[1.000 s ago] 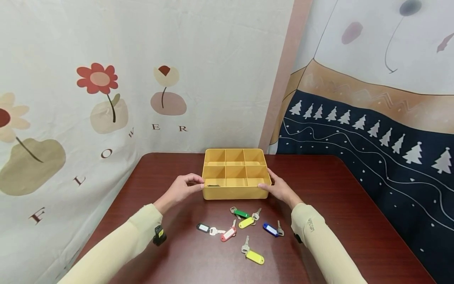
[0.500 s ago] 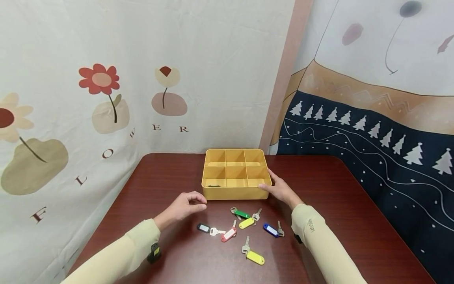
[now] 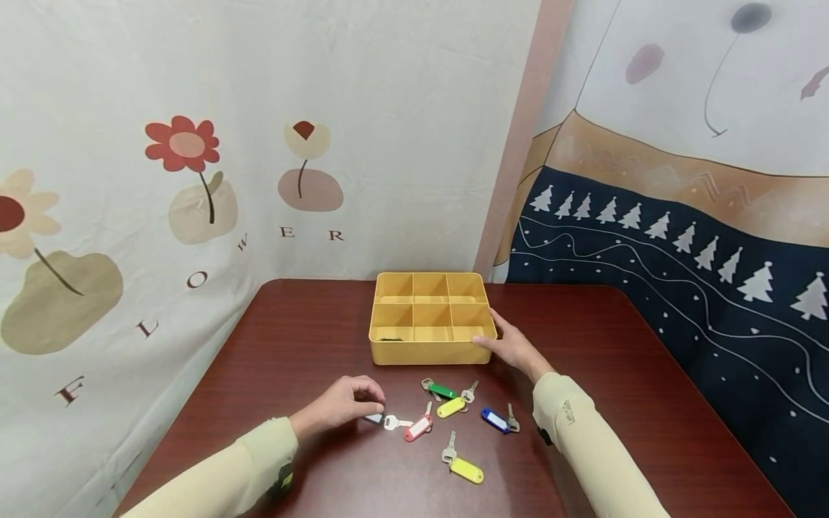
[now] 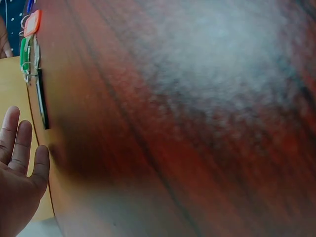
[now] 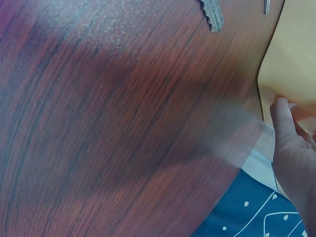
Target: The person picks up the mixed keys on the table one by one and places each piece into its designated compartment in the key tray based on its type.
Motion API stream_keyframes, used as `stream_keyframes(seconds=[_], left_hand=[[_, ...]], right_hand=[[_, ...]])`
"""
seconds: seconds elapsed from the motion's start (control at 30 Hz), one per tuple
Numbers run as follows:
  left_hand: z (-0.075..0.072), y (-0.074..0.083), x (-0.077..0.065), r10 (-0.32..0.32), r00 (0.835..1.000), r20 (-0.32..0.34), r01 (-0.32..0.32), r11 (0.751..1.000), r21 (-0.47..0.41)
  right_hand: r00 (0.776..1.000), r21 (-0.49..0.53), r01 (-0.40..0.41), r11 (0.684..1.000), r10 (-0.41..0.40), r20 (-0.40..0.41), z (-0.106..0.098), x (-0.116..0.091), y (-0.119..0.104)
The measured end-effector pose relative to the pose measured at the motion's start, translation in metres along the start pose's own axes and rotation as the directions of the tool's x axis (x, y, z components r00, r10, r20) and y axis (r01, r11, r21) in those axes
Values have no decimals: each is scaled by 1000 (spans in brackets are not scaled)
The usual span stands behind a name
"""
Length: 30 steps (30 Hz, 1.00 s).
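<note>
At the front of the table, my left hand (image 3: pixel 340 404) is over a black key tag (image 3: pixel 374 418) with a silver key (image 3: pixel 397 423) beside it. In the left wrist view the fingers of the left hand (image 4: pixel 22 180) are extended and loosely spread, and the black tag (image 4: pixel 43 101) lies just beyond them. My right hand (image 3: pixel 514 349) holds the front right corner of a yellow compartment box (image 3: pixel 427 353), thumb at the front rim and fingers along the right side. A dark item (image 3: pixel 391 339) shows in the front left compartment, mostly hidden by the front wall.
More tagged keys lie before the box: a red tag (image 3: pixel 418 429), a green tag (image 3: pixel 443 391), a yellow tag (image 3: pixel 450 407), a blue tag (image 3: pixel 495 420) and another yellow tag (image 3: pixel 466 470). Printed cloth (image 3: pixel 388 144) hangs behind the dark red table (image 3: pixel 311 309).
My left hand has left the box's front left corner and come down toward the front, over the black key tag. The right hand stays on the box.
</note>
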<state>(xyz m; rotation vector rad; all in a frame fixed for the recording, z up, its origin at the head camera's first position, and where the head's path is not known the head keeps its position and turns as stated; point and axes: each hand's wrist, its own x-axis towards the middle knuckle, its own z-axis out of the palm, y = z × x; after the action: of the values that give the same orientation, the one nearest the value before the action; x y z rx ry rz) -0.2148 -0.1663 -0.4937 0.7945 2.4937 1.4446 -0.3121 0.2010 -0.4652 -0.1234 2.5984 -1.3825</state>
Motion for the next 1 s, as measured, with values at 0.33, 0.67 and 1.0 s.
stream_keyframes(seconds=[0.33,0.67,1.0], left_hand=[[6,-9,-3,31,999,36,-34,996,80],[8,-12,-3,109,993,46,-114,983,146],[11,-11,-3,143,989,45,-150,944,294]], right_hand=[[1000,-20,13,1000,-13,6,-1,-2,-1],[1000,-1,-4,1000,4,8,-1,-2,0],[1000,-5,5,1000,-5,8,-1,-3,0]])
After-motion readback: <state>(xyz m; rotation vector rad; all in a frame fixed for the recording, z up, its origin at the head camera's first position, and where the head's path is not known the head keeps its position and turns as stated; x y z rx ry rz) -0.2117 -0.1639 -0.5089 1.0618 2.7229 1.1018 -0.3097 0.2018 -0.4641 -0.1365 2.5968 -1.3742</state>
